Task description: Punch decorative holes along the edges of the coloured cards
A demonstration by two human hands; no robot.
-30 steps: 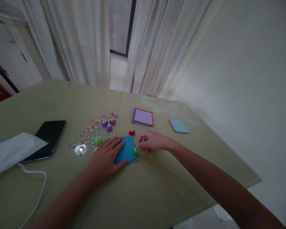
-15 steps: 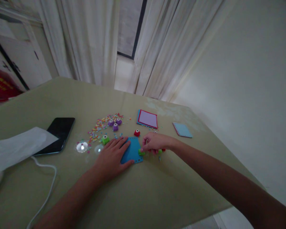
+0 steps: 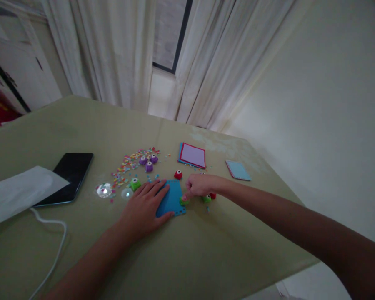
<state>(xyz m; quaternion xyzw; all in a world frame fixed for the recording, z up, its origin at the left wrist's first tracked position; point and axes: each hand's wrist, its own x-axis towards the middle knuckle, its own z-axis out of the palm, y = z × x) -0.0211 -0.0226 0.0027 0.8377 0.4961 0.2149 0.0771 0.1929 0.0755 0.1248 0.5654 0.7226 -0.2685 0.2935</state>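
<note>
A blue card (image 3: 174, 195) with small holes along its edges lies on the table. My left hand (image 3: 148, 202) rests flat on its left part, fingers spread. At the card's right edge sits a green paper punch (image 3: 183, 201). My right hand (image 3: 200, 185) is curled, with one digit pressing down on top of that punch. Under and beside my right wrist are another green punch (image 3: 207, 198) and a red punch (image 3: 213, 196), both partly covered. A red punch (image 3: 178, 174) stands just beyond the card, and a green punch (image 3: 135, 183) is by my left fingertips.
Purple punches (image 3: 149, 166) sit beside scattered coloured paper bits (image 3: 126, 164). Stacked cards (image 3: 192, 155) lie farther back, a light blue card (image 3: 238, 170) to the right. Clear round discs (image 3: 104, 190), a black tablet or phone (image 3: 71, 175), white tissue (image 3: 25, 191) and a white cable (image 3: 61, 246) are left.
My right fingers have gone from pinching around the green punch to a curled hand with one digit pressing its top. My left hand stays on the card. The view has shifted slightly.
</note>
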